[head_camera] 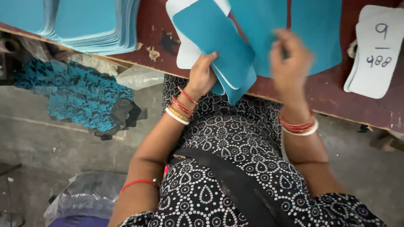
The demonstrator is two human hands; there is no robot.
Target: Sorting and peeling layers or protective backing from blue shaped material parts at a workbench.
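Two hands work at the near edge of the dark red bench (370,113). The left hand (203,75) holds a small bundle of teal cut pieces (219,42), with a white piece behind them; its fingers are closed around the lower edge of the bundle, and one fingertip lies on the teal face. The bundle hangs partly over the near edge of the bench, and its long axis runs on a slant, from the upper left down to the lower right, so the lower corner points toward the person's body.

The right hand (290,59) is blurred. It is raised over the flat teal sheets (315,29) that lie on the bench just to the right of the bundle. One cannot tell how far its fingers are open, or whether they pinch anything. This hand is the nearer one to the flat sheets, while the bundle lies to its left, close beside it, and already in the grip of the other hand.

At the far left corner sits a thick stack of teal pieces (84,25). At the right edge lies a stack of white pieces (374,54) with handwriting on top. Below the bench, teal scraps (75,96) lie on the grey floor (50,151).
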